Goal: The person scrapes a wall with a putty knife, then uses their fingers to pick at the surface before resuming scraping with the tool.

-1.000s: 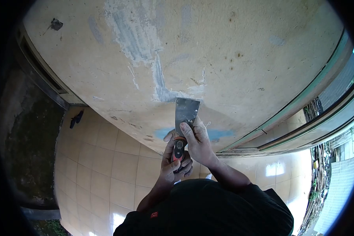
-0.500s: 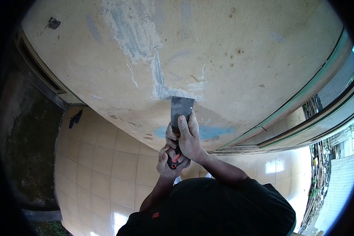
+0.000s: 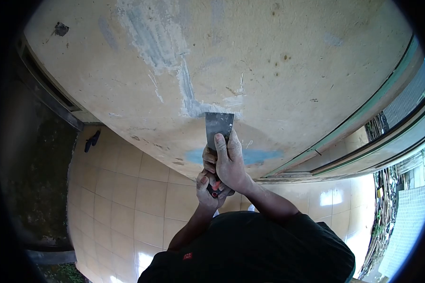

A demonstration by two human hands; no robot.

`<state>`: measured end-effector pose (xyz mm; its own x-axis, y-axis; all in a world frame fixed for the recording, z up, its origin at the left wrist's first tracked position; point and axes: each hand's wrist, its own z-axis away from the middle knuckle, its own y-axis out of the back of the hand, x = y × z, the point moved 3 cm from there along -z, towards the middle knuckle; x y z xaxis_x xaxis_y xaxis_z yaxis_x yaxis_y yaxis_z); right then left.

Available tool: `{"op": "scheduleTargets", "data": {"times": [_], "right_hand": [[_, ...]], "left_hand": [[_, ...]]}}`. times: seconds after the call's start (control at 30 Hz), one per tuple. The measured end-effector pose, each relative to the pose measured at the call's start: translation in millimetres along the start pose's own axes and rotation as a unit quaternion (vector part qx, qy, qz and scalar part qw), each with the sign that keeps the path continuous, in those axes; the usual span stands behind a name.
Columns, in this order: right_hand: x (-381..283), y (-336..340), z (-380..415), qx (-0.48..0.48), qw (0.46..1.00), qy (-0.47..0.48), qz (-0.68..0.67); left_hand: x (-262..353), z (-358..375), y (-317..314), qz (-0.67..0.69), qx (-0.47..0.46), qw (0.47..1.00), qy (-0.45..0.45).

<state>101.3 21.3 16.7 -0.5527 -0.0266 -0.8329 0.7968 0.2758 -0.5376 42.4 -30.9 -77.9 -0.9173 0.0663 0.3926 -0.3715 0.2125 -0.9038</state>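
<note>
Both hands grip one putty knife, its wide dark blade pointing up against the beige wall. My left hand is wrapped around the red and black handle, low down. Higher up, my right hand holds the tool with its thumb flat on the blade and its fingers behind. Pale dust coats the fingers. The blade's edge meets the lower end of a scraped whitish-grey strip, which widens into a larger patch above. Below the blade, partly behind the hands, is a blue paint smear.
Tan floor tiles run along the wall's foot. A pair of dark sandals lies at the left by a mossy dark strip. To the right are a green-edged frame and a pile of sticks. The wall has a hole at upper left.
The putty knife and both hands have moved slightly up the wall. My left hand has shifted a little right. The camera view has shifted slightly.
</note>
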Motion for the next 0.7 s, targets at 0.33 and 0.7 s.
{"op": "scheduleTargets", "data": {"times": [0.33,0.7], "right_hand": [[-9,5,3,-0.002,1.000,-0.002,0.028],[-12,9,4,0.016,0.997,0.022,0.066]], "left_hand": [[-9,0,-13,0.021,-0.015,1.000,-0.007],[-12,-1,-16,-0.063,0.077,0.995,-0.004]]}}
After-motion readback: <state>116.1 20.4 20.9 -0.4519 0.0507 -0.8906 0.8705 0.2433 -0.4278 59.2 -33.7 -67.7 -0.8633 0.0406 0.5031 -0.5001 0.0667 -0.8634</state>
